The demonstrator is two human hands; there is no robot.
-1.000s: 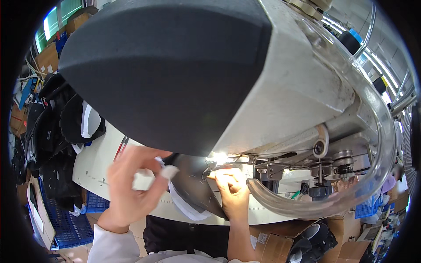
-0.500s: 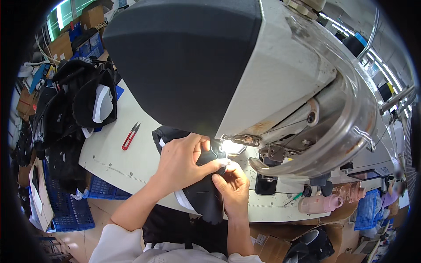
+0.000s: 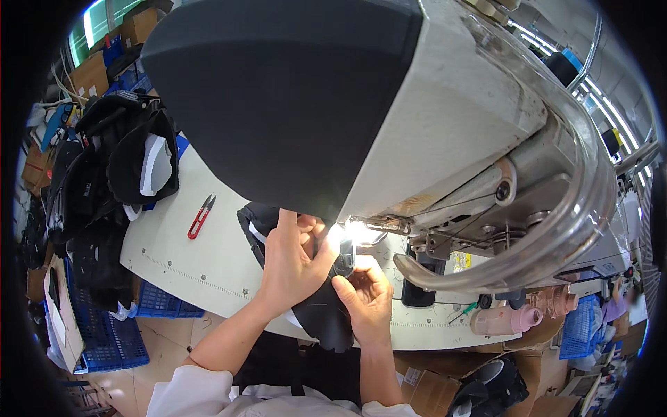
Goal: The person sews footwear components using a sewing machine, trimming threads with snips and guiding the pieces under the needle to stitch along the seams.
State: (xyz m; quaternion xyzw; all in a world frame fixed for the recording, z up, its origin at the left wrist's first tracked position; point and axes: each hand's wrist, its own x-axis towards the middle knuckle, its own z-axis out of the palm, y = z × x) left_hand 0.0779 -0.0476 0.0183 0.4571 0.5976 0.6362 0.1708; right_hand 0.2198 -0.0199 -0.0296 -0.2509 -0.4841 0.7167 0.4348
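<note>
White, apparently short sleeves [image 3: 191,390]; bare hands [image 3: 295,263].

The black piece [image 3: 323,314] looks like matt cloth, the curved tube [image 3: 500,276] glossy clear plastic.

Beneath the head of an industrial sewing machine [image 3: 445,139], the left hand [image 3: 292,264] lies against a black fabric piece [image 3: 323,316]; glare makes its exact grip hard to read. The right hand [image 3: 369,302] pinches the piece's right edge. Red-handled thread snips [image 3: 199,221] lie on the white table [image 3: 167,240], near heaped black pieces [image 3: 87,187]. A pink bottle [image 3: 501,322] shows right of the right hand.
</note>
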